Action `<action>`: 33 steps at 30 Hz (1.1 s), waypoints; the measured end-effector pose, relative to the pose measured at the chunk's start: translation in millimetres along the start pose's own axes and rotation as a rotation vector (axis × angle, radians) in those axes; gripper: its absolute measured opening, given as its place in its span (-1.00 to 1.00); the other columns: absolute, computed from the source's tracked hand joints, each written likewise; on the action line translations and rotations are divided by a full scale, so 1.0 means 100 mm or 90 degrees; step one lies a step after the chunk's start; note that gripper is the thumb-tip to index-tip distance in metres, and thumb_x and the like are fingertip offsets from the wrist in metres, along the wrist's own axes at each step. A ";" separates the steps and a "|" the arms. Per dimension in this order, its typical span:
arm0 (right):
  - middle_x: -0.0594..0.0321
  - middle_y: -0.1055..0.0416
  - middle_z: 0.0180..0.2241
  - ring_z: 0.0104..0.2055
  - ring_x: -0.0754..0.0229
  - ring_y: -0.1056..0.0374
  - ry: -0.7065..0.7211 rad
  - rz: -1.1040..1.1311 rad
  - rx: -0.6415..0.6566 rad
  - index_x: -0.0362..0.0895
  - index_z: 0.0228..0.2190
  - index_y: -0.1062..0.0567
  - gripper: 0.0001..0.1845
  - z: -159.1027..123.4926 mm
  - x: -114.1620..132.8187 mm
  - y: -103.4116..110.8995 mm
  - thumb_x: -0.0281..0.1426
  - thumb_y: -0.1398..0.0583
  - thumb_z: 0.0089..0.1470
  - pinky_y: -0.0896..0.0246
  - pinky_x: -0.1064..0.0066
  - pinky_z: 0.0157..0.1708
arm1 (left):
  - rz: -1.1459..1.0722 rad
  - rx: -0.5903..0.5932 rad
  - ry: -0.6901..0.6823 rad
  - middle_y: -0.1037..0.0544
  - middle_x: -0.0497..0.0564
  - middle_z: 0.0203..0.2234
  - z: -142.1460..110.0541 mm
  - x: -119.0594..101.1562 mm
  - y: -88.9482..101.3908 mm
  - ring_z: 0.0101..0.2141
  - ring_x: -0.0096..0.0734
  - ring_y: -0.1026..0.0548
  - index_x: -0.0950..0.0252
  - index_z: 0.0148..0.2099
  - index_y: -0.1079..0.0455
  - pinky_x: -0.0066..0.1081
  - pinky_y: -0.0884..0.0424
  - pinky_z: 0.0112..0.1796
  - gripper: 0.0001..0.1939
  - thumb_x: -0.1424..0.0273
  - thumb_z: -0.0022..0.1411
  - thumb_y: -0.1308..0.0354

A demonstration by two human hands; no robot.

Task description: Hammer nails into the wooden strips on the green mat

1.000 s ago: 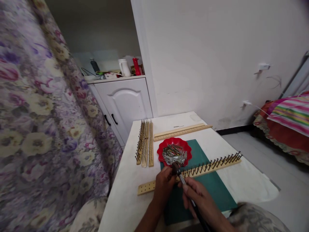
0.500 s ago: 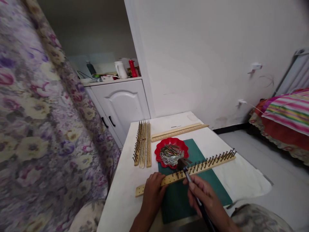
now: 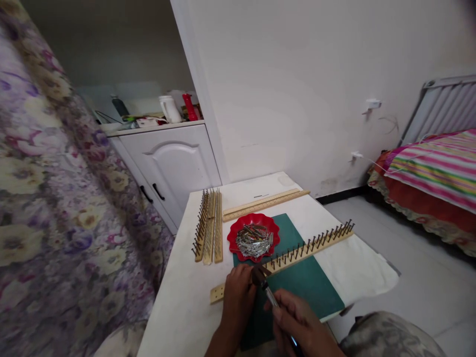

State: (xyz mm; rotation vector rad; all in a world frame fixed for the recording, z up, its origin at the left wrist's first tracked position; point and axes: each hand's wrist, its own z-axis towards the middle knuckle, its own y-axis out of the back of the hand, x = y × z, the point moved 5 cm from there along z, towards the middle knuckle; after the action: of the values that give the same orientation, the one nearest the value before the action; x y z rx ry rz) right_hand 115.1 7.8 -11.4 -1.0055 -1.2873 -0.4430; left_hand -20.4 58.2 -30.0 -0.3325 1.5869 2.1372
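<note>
My right hand point(image 3: 297, 320) is wrapped round the handle of a hammer point(image 3: 273, 298). The hammer's dark head hangs over the strip, close to my left fingers. My left hand point(image 3: 237, 295) lies closed across a long wooden strip point(image 3: 282, 265), gripping it near its left end; whether a nail is between the fingertips is hidden. A row of dark nails stands in the strip from the hammer out to its right end, while holes show at the bare left end. Beneath the strip is a green board point(image 3: 297, 290). A red scalloped bowl point(image 3: 231, 237) of loose nails stands just behind.
Several nail-studded strips point(image 3: 218, 248) lie side by side at the table's left. More wooden strips point(image 3: 266, 204) lie along the back of the white table point(image 3: 182, 302). A floral curtain point(image 3: 74, 198) hangs on the left, a white cabinet point(image 3: 174, 168) stands behind, and a bed point(image 3: 431, 173) is at right.
The hammer has moved left along the strip and its head is now beside my left fingers. My left hand still grips the strip. The camera view has turned slightly right.
</note>
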 end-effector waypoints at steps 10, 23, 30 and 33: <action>0.45 -0.29 -0.71 -0.82 0.50 0.00 0.071 0.037 -0.155 -0.16 -0.31 -0.27 -0.69 -0.04 0.25 0.30 -0.15 -0.08 0.10 0.25 0.66 -0.82 | 0.003 -0.041 -0.050 -0.46 0.06 -0.24 0.01 0.04 0.28 -0.21 -0.25 -0.39 0.23 -0.16 -0.35 -0.25 -0.31 -0.20 -0.81 0.34 0.16 -0.04; 0.45 -0.30 -0.74 -0.85 0.48 -0.01 0.046 0.057 -0.180 -0.15 -0.33 -0.28 -0.63 0.03 0.18 0.34 -0.08 -0.12 0.03 0.19 0.68 -0.86 | 0.199 0.082 -0.070 -0.45 0.06 -0.29 1.24 0.24 0.23 -0.22 -0.34 -0.36 0.29 -0.28 -0.40 -0.41 -0.23 -0.21 -0.79 0.49 0.18 0.08; 0.43 -0.32 -0.73 -0.86 0.49 0.01 0.033 0.074 -0.159 -0.16 -0.32 -0.30 -0.57 0.09 0.13 0.38 -0.03 -0.13 -0.01 0.18 0.68 -0.88 | 0.211 0.167 -0.081 -0.49 0.07 -0.38 1.52 0.38 0.03 -0.29 -0.29 -0.37 0.33 -0.39 -0.44 -0.42 -0.21 -0.28 -0.77 0.44 0.14 0.05; 0.43 -0.31 -0.73 -0.86 0.49 0.01 0.025 0.077 -0.149 -0.16 -0.32 -0.31 -0.56 0.10 0.12 0.37 -0.03 -0.13 -0.01 0.17 0.69 -0.87 | 0.197 0.195 -0.086 -0.49 0.07 -0.41 1.57 0.40 0.00 -0.33 -0.31 -0.38 0.35 -0.39 -0.43 -0.42 -0.20 -0.31 -0.75 0.43 0.15 0.07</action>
State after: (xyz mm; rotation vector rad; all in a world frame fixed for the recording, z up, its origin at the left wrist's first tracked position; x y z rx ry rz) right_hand 141.4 38.2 -13.8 -1.2587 -1.1501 -0.5255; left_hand -43.5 215.5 0.5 0.1642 1.9501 2.0316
